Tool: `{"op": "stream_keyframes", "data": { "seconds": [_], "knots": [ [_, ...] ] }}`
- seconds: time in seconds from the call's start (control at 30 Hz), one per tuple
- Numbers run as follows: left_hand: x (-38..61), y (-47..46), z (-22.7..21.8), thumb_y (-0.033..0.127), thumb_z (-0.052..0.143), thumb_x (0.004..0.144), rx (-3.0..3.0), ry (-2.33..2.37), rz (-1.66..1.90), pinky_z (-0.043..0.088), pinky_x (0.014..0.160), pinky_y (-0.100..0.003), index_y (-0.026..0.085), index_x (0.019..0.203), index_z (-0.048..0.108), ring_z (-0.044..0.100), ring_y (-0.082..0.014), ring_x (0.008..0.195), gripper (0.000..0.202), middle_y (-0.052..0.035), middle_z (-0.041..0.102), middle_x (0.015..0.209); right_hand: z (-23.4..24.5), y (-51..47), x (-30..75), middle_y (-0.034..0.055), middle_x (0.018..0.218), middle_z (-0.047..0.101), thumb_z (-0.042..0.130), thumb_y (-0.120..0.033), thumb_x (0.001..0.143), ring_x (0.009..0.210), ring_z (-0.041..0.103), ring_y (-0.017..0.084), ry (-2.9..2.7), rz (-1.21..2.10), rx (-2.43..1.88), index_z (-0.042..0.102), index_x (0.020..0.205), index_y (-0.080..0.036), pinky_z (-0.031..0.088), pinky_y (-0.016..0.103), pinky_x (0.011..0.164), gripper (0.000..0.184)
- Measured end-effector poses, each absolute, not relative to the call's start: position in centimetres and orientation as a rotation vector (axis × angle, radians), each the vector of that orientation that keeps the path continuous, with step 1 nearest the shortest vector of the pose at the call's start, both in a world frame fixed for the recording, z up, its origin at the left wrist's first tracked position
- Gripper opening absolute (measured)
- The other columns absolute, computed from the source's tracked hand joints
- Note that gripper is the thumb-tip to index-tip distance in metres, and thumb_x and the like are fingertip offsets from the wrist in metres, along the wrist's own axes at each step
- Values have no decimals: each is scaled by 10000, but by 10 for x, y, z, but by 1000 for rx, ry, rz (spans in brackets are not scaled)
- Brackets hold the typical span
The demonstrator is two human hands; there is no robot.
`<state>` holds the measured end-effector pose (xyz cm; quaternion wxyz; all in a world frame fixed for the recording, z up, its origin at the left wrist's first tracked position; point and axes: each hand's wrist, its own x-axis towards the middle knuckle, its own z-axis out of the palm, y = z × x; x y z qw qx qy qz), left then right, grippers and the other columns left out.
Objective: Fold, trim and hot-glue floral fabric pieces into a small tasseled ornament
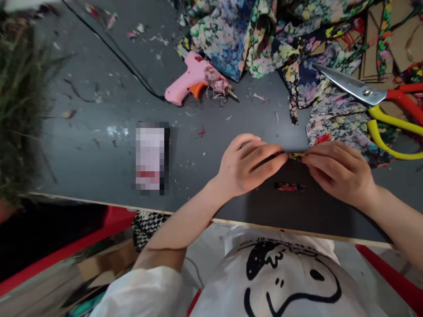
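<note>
Down by the near edge of the grey table, a tiny fabric scrap lying flat. Just beyond, left hand and right hand, fingertips pinching either end of a floral strip. Further back, pink glue gun, scissors, heaped floral fabric.

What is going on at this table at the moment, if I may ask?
A person is pinching a small strip of floral fabric between the fingertips of the left hand and right hand, over a dark table. Another small scrap lies on the table under the hands. Farther back, a pink glue gun lies on its side, and scissors rest on loose floral cloth.
</note>
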<state>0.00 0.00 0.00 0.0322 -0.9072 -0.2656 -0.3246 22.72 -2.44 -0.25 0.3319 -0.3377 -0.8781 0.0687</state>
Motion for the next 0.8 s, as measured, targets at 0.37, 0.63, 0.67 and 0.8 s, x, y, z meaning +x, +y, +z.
{"op": "stream_keyframes", "data": {
  "seconds": [0.37,0.63,0.67,0.8],
  "knots": [
    [7,-4,-2,172,678,817,-2745,-871,-1087,435,909,-297,244,914,622,631,-84,781,134,68,715,888,2,-25,226,89,904,691,602,-122,824,820,656,180,-2227,344,-890,575,986,-168,566,335,781,170],
    [5,-3,1,91,614,820,-2775,-843,-1023,435,888,-301,230,885,601,627,-89,777,155,56,722,886,3,-27,226,33,845,703,594,-112,828,788,673,152,-2122,442,-933,594,957,-213,568,293,745,164],
    [4,-4,1,97,616,818,-2764,-849,-1024,432,889,-303,240,883,601,627,-90,784,158,63,720,890,3,-27,226,29,835,702,591,-114,831,780,673,151,-2112,450,-939,596,954,-218,569,293,733,161],
    [8,-7,3,196,653,813,-2708,-852,-1029,389,907,-338,277,922,622,609,-113,809,140,72,716,905,2,-28,225,34,808,695,588,-103,826,755,671,151,-2082,491,-952,604,938,-212,569,285,698,157]
  ]
}}
